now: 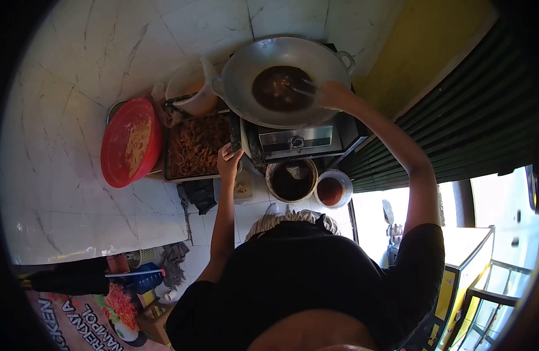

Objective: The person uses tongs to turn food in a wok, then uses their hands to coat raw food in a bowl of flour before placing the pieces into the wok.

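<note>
Over the large metal wok (240,76), my right hand (335,96) is closed around a thin metal utensil (302,89), whose far end reaches into dark brown liquid (275,88). The wok sits on a stove (322,137) with a knob at its front. My left hand (229,159) rests at the right edge of a tray (196,146) filled with brown fried pieces. Its fingers are bent at the edge, and what they hold, if anything, is too small to make out.
A red basin (112,152) with pale flour stands left of the tray, near a clear plastic container (190,96). Below the stove are a bucket (291,180) with dark contents and a smaller bucket (333,190) with reddish-brown liquid. A dark shutter (456,111) is at the right.
</note>
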Demonstrator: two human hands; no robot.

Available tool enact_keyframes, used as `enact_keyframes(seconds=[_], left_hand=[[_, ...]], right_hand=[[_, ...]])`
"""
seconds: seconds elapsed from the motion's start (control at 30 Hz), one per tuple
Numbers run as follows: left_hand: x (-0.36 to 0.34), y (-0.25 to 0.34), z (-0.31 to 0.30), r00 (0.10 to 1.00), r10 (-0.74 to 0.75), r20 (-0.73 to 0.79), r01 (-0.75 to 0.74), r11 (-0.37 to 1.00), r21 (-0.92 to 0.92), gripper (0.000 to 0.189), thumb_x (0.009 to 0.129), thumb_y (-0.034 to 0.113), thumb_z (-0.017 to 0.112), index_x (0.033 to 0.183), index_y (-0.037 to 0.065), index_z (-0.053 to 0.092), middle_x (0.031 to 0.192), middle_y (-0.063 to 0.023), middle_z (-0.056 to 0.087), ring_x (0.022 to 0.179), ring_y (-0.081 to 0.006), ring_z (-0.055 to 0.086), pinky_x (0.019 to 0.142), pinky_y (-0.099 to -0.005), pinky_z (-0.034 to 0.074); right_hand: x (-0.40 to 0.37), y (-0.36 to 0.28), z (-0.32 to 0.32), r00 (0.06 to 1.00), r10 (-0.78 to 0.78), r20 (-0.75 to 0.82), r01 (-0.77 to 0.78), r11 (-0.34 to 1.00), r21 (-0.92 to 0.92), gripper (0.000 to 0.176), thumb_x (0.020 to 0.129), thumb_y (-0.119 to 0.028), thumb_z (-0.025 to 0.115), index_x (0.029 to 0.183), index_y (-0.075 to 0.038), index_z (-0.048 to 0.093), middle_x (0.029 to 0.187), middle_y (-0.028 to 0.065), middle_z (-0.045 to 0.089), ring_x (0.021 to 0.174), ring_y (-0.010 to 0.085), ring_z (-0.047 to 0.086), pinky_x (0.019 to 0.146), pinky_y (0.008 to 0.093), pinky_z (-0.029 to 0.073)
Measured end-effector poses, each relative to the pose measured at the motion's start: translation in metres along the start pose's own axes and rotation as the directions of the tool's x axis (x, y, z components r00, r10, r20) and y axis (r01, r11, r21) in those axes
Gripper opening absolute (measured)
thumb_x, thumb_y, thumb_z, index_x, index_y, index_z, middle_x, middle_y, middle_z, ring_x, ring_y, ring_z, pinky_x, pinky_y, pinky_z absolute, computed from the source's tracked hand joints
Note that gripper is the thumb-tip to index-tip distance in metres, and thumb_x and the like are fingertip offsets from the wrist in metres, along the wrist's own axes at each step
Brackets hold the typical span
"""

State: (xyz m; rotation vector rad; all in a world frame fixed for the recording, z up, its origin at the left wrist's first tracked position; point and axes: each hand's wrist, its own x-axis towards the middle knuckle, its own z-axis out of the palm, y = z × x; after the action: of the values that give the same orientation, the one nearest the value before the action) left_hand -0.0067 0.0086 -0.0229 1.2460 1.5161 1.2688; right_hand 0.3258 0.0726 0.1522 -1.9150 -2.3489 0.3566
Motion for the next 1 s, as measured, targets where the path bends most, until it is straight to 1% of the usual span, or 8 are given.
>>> enact_keyframes(seconds=[0.2,0.63,0.7,0.77,0.83,0.9,0.97,1.0], left_hand=[[-0.001,0.004,0.002,1.0,-0.004,-0.021,0.004,1.0,0.005,0.054,0.064,0.03,0.071,0.104,0.003,0.048,0.102,-0.0135,0.049,0.089,-0.0238,0.051,0.075,-0.0309,0.043],[-0.005,0.001,0.005,0.998,-0.013,-0.057,0.013,1.0,0.004,0.059,0.063,0.033,0.071,0.107,0.002,0.047,0.105,-0.0166,0.046,0.095,-0.0244,0.049,0.077,-0.0312,0.042],[-0.013,0.003,0.006,0.994,0.089,-0.061,-0.085,0.994,0.07,0.049,0.068,0.03,0.068,0.105,0.003,0.048,0.103,-0.0129,0.047,0.09,-0.0225,0.05,0.075,-0.0317,0.041],[-0.026,0.02,0.016,0.895,0.417,-0.157,-0.347,0.874,0.341,0.037,0.074,0.024,0.062,0.102,0.004,0.05,0.098,-0.0092,0.049,0.084,-0.0211,0.049,0.074,-0.0329,0.039],[-0.046,0.025,0.032,0.87,0.467,-0.16,-0.377,0.837,0.397,0.027,0.077,0.021,0.058,0.096,0.005,0.051,0.093,-0.008,0.05,0.08,-0.0221,0.049,0.072,-0.0338,0.038],[-0.061,0.019,0.05,0.809,0.584,0.061,-0.55,0.716,0.43,0.025,0.074,0.018,0.059,0.094,0.006,0.05,0.091,-0.0102,0.05,0.082,-0.026,0.049,0.073,-0.0356,0.038],[-0.069,0.017,0.077,0.783,0.534,0.318,-0.62,0.632,0.465,0.029,0.073,0.023,0.06,0.091,0.004,0.049,0.088,-0.0113,0.05,0.081,-0.0263,0.049,0.07,-0.0359,0.039],[-0.07,0.013,0.09,0.786,0.53,0.319,-0.617,0.637,0.462,0.029,0.073,0.023,0.06,0.091,0.004,0.049,0.088,-0.0113,0.05,0.081,-0.0263,0.049,0.07,-0.0359,0.039]], right_hand=[[-0.017,0.005,-0.004,0.987,-0.139,-0.077,0.132,0.987,-0.086,0.026,0.061,-0.019,0.061,0.071,0.004,0.055,0.072,0.0205,0.055,0.071,0.0349,0.055,0.065,0.0403,0.044],[-0.026,-0.002,-0.031,0.994,-0.109,-0.013,0.11,0.984,0.139,0.022,0.06,-0.017,0.057,0.068,0.004,0.056,0.066,0.0218,0.054,0.068,0.0349,0.055,0.063,0.0408,0.043],[-0.024,-0.003,-0.028,0.996,-0.083,0.014,0.079,0.983,0.163,0.024,0.061,-0.018,0.058,0.07,0.004,0.056,0.066,0.0217,0.054,0.068,0.0345,0.055,0.063,0.0403,0.043],[-0.022,-0.003,-0.029,0.998,-0.059,-0.015,0.06,0.987,0.151,0.027,0.062,-0.02,0.058,0.074,0.004,0.057,0.066,0.021,0.054,0.068,0.0335,0.055,0.063,0.0394,0.043],[-0.024,-0.003,-0.031,0.998,-0.059,-0.028,0.063,0.983,0.171,0.028,0.062,-0.02,0.058,0.076,0.004,0.057,0.066,0.0209,0.055,0.068,0.0334,0.055,0.063,0.0392,0.043],[-0.028,-0.002,-0.032,0.997,-0.057,-0.043,0.064,0.98,0.187,0.03,0.062,-0.02,0.059,0.078,0.004,0.057,0.066,0.0207,0.055,0.067,0.0333,0.055,0.063,0.039,0.043],[-0.03,0.0,-0.035,0.993,-0.062,-0.103,0.084,0.97,0.228,0.031,0.061,-0.02,0.058,0.08,0.005,0.057,0.066,0.0211,0.055,0.066,0.0333,0.056,0.063,0.0386,0.043],[-0.03,0.003,-0.032,0.994,-0.059,-0.097,0.079,0.971,0.227,0.031,0.061,-0.02,0.058,0.08,0.005,0.057,0.066,0.0211,0.055,0.066,0.0333,0.056,0.063,0.0386,0.043]])
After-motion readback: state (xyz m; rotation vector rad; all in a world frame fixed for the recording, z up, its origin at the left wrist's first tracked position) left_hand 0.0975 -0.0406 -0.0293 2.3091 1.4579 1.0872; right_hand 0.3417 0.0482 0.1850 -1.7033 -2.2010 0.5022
